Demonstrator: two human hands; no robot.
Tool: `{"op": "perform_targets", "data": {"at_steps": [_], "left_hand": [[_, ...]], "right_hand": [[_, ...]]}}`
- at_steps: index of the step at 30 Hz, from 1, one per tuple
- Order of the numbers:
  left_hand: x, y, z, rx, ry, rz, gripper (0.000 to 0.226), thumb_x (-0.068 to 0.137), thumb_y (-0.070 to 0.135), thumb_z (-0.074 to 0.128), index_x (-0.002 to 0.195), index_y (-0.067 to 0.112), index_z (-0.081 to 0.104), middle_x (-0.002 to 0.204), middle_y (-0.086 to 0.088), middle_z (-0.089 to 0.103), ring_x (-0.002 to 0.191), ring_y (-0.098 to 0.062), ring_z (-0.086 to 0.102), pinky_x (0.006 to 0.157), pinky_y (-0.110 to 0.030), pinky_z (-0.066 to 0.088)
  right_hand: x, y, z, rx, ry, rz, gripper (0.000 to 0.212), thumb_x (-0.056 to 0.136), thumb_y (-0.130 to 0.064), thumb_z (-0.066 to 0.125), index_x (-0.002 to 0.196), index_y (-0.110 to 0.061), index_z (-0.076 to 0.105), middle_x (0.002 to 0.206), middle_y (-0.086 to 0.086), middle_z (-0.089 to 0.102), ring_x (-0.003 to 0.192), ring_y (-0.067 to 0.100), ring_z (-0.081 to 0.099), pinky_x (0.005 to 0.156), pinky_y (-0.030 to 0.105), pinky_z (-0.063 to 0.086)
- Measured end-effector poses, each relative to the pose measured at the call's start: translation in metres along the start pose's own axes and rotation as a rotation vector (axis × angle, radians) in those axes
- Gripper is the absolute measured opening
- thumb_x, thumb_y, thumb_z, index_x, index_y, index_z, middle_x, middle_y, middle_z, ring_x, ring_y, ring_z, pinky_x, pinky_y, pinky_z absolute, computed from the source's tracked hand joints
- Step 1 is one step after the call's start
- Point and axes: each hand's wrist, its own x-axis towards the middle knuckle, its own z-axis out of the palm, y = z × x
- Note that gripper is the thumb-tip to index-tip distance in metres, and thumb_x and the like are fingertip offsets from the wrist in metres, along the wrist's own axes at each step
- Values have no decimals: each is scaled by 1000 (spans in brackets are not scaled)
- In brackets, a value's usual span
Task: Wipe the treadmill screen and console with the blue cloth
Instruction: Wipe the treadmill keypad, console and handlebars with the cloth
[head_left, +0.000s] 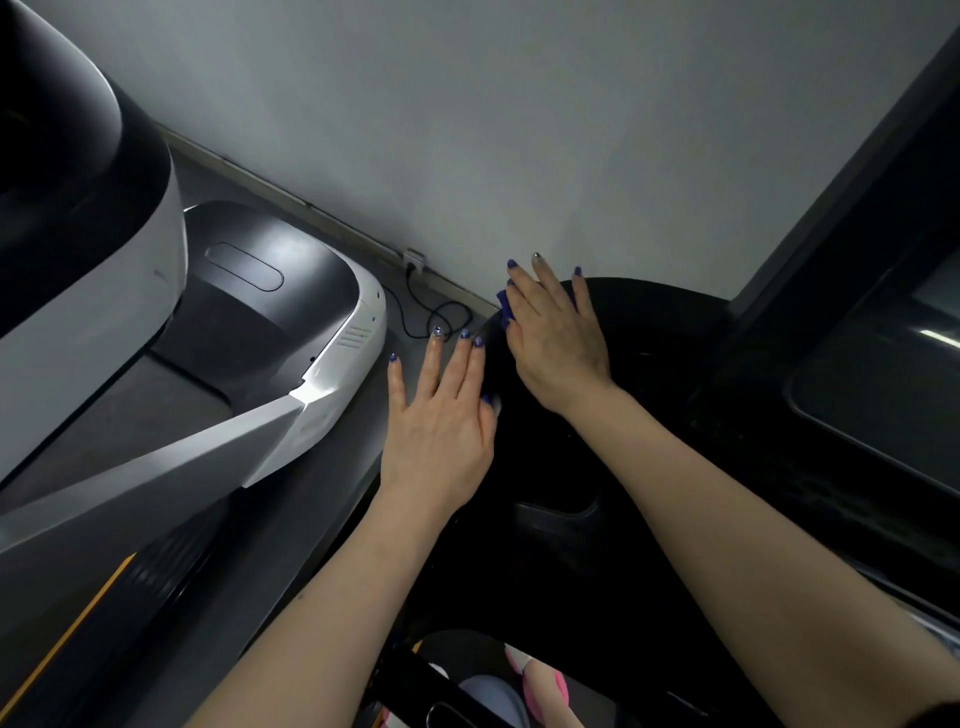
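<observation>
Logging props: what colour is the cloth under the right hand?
Dark blue cloth, mostly hidden beneath the right hand; head view.

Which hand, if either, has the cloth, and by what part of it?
The right hand presses the blue cloth flat under straight fingers on the black console; only one edge shows. The left hand holds nothing.

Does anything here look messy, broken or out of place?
Nothing looks broken or spilled. The only untidy bit is the black cable lying in a loose loop on the floor below the wall socket. The right hand presses the blue cloth flat on the black console.
</observation>
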Motion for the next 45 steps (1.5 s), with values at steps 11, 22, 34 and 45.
{"op": "perform_targets", "data": {"at_steps": [11, 22, 34, 45], "left_hand": [[-1, -1, 2, -6, -8, -5, 62, 99, 35, 20, 156, 14, 31, 162, -1, 30, 153, -25, 15, 121, -60, 10], [0, -2, 4, -17, -3, -5, 62, 99, 35, 19, 155, 14, 31, 162, -2, 29, 153, -26, 15, 121, -60, 10], [0, -1, 2, -31, -21, -12, 63, 98, 36, 17, 157, 16, 27, 164, 0, 25, 154, -24, 10, 122, -59, 6], [0, -1, 2, -35, -40, -7, 65, 97, 37, 13, 157, 16, 24, 165, 1, 23, 154, -24, 7, 122, -58, 4]], "right_hand": [[-7, 7, 4, 101, 71, 75, 45, 103, -29, 36, 143, -12, 45, 149, 3, 43, 146, 21, 28, 121, 51, 3], [-27, 6, 6, 55, 66, 202, 57, 101, -44, 21, 150, -21, 37, 157, 4, 32, 149, 22, 18, 119, 55, -5], [-33, 4, 4, -22, 1, 335, 67, 102, -52, 15, 155, -11, 23, 164, 8, 16, 152, 22, 4, 119, 50, -10], [-34, 14, 2, -21, 25, 390, 64, 103, -47, 26, 152, -5, 30, 161, 13, 21, 151, 26, 10, 119, 50, -9]]}}
